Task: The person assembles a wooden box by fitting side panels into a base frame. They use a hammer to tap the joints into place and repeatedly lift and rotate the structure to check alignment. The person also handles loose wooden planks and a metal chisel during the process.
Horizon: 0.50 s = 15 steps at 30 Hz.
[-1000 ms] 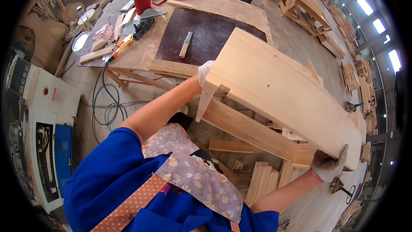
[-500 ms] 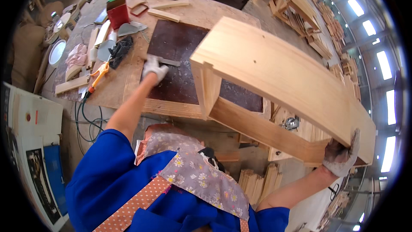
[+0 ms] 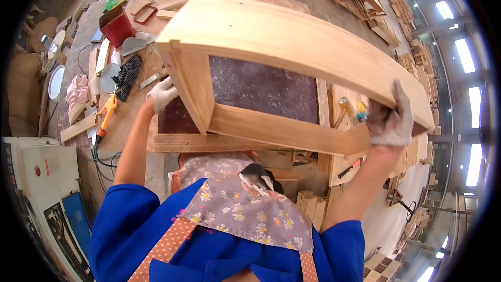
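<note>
Right, my right hand (image 3: 390, 117) is clamped around the far corner of this pale wooden frame (image 3: 292, 47), gloved fingers wrapped over the top rail where it meets the lower one. The frame hangs tilted above the counter (image 3: 156, 0), over the dark brown board (image 3: 263, 90) lying there. My left hand (image 3: 162, 94) sits low by the frame's near upright, just at the board's edge; whether it grips anything I cannot tell, the upright hides the fingers. This frame looks stiff and fairly heavy, I'd judge, broad planks with smooth faces, so corners and joints are the places to hold. Off to my left lie a red box (image 3: 117, 26), a black brush (image 3: 127, 75) and an orange-handled tool (image 3: 107, 109).
</note>
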Each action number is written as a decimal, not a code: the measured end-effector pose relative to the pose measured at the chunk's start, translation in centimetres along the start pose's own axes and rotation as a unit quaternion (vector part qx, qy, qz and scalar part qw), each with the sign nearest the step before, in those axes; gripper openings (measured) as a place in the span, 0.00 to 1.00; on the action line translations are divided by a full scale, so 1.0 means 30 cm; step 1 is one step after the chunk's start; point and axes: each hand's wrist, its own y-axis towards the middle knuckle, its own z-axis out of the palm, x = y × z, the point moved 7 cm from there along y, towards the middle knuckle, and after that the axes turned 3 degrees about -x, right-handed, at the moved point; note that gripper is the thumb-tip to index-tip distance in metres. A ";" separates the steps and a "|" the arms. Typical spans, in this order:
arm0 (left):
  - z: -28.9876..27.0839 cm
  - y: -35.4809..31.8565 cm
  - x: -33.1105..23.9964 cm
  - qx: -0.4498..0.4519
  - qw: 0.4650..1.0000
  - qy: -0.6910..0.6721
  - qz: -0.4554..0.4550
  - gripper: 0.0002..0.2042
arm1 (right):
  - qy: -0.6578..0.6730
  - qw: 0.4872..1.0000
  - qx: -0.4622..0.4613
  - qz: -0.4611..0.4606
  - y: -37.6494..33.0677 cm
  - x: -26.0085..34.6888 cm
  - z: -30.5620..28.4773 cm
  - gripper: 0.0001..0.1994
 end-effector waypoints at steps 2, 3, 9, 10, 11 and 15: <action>0.037 -0.122 -0.103 0.046 0.920 -0.389 -0.014 0.29 | -0.003 0.999 0.012 0.039 0.063 -0.058 0.062 0.13; 0.075 -0.140 -0.133 0.070 0.874 -0.479 -0.039 0.28 | 0.006 0.998 0.024 0.054 0.088 -0.073 0.076 0.13; 0.096 -0.156 -0.380 -0.235 0.971 -0.043 0.007 0.17 | 0.042 0.993 0.008 0.110 0.349 -0.222 0.077 0.17; 0.087 -0.136 -0.399 -0.272 0.962 0.023 0.020 0.16 | 0.062 0.987 0.063 0.131 0.399 -0.245 0.073 0.19; 0.075 -0.123 -0.417 -0.307 0.947 0.091 0.030 0.16 | 0.083 0.977 0.117 0.155 0.426 -0.262 0.085 0.20; 0.064 -0.078 -0.411 -0.272 0.962 -0.005 0.022 0.11 | -0.081 0.952 0.217 0.199 0.424 -0.264 0.049 0.21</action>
